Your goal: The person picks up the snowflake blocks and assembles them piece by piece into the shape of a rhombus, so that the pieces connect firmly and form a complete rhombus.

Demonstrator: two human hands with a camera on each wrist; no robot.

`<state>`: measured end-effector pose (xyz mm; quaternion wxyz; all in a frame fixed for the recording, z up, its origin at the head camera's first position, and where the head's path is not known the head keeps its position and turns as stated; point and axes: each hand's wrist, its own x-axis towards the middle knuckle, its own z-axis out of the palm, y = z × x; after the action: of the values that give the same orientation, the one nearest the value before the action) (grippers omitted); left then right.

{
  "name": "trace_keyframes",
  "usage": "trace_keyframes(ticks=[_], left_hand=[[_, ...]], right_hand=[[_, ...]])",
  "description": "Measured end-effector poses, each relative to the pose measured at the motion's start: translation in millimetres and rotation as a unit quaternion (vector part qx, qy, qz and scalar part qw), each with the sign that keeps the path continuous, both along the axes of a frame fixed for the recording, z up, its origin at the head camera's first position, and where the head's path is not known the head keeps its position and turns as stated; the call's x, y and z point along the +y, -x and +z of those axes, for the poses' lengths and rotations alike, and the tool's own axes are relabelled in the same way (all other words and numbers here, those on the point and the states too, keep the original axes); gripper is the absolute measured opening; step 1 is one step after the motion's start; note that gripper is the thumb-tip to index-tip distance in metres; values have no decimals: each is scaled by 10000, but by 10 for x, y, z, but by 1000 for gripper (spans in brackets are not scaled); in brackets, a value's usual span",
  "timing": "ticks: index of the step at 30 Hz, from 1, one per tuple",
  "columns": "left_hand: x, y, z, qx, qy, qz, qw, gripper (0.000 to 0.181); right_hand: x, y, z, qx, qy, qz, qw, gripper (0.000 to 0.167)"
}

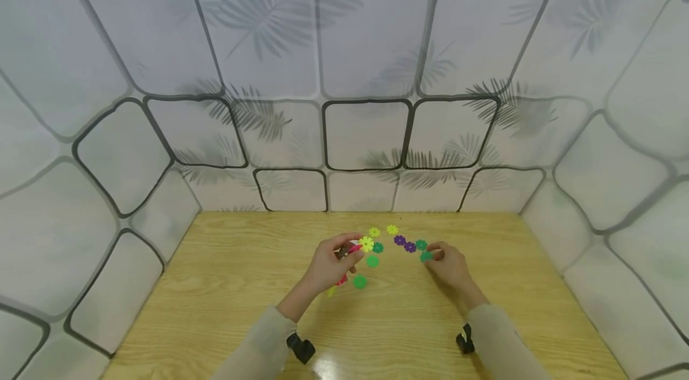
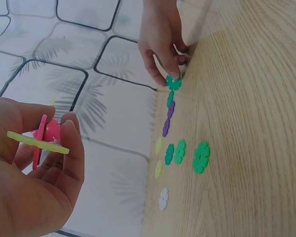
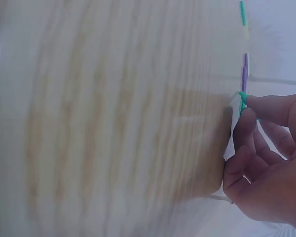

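"Which step?"
"Seemingly fetching: the right grip [image 1: 451,266] pinches a green disc [image 1: 426,256] toward the far edge of the worktop [image 1: 242,260]; the left grip [image 1: 329,266] holds joined discs [image 1: 366,243]."
"Next?"
"Likely a careful lift."

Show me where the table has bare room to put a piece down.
Bare table lies between the sleeves, nearer the person than the green pieces. More lies between the left hand and left wall, and the right hand and right wall. Crowded: between the hands, among yellow pieces, purple pieces and those green pieces.

Both hands [image 1: 326,266] [image 1: 453,267] apart, fingers and thumbs curled
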<state>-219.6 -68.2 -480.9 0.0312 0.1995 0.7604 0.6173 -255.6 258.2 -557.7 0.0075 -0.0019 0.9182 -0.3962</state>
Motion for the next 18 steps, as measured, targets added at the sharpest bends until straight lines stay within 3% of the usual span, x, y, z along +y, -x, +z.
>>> trace_keyframes(ticks=[6, 14, 18], left_hand=[[-5, 17, -20, 25, 10, -29, 10000, 42], [-12, 22, -15, -33, 80, -29, 10000, 40], [-17, 21, -9, -16, 80, -65, 9999, 39]], right_hand=[[-60, -40, 102, 244, 204, 153, 9994, 28], [-176, -23, 259, 284, 1076, 616, 9919, 25], [-247, -22, 317, 370, 1226, 712, 9892, 27]])
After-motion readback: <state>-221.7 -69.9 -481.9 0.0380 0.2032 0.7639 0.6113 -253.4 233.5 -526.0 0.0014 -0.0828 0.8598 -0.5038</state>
